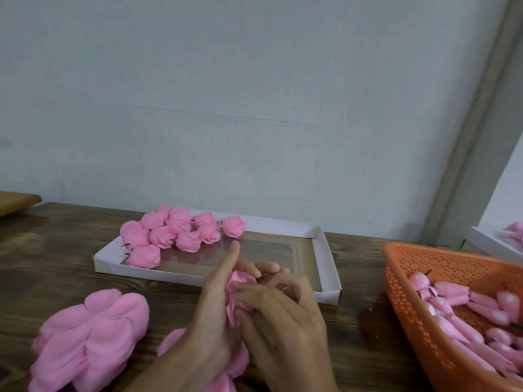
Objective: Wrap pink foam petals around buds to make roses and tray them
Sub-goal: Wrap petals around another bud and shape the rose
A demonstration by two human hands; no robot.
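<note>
- A half-wrapped rose (240, 292) is held between both hands at the lower centre of the frame, above the desk (56, 267) and just in front of the near rim of the tray (329, 264).
- The left hand (212, 318) is closed against the left side of the rose. Its index finger is stretched straight up towards the tray, while the remaining fingers (249, 267) are curled round the far side of the pink foam.
- The right hand (288, 315) is closed on the right side of the rose. Its fingers (249, 291) are bent narrowly and pressed into the petals, pinching them.
- The bud inside the rose is hidden by petals and fingers, so its position cannot be told.
- Finished roses (172, 232) are clustered in the far left part of the white tray, touching one another, with dark stem stubs seen on some.
- A stack of loose petals (90, 340) is spread on the desk at the lower left of the frame.
- A second petal stack (240, 360) is partly covered by the hands at the bottom centre.
- An orange basket (418, 306) is seen at the right edge of the frame, with pink buds (452, 290) heaped inside it.
- A second white tray (489, 244) is partly seen behind the basket at the far right.
</note>
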